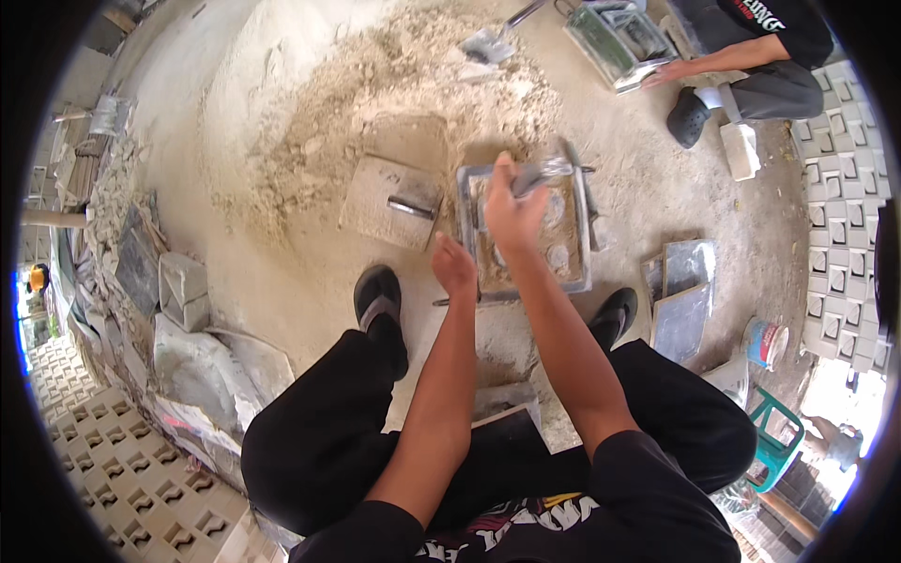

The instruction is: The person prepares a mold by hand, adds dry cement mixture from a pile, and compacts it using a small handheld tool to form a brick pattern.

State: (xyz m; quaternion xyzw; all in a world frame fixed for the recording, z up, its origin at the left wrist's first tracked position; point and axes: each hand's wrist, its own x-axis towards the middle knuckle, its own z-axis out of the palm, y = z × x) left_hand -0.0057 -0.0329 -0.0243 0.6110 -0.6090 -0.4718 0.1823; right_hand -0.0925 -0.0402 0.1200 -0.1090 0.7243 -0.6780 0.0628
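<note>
Between my feet stands a square metal mould, with sandy mix and several pale round shapes inside. My right hand is over its upper part, closed around a grey hand tool smeared by motion; its exact kind is unclear. Close to the mould's left side is my left hand, its fingers loosely apart and nothing visible in them. Whether it touches the rim I cannot tell. Left of the mould lies a dusty square plate with a metal bar handle.
Beyond the mould spreads a heap of sandy powder, a shovel at its edge. At upper right, a co-worker's hand touches another mould. Grey slabs, a bucket and a green stool stand to the right.
</note>
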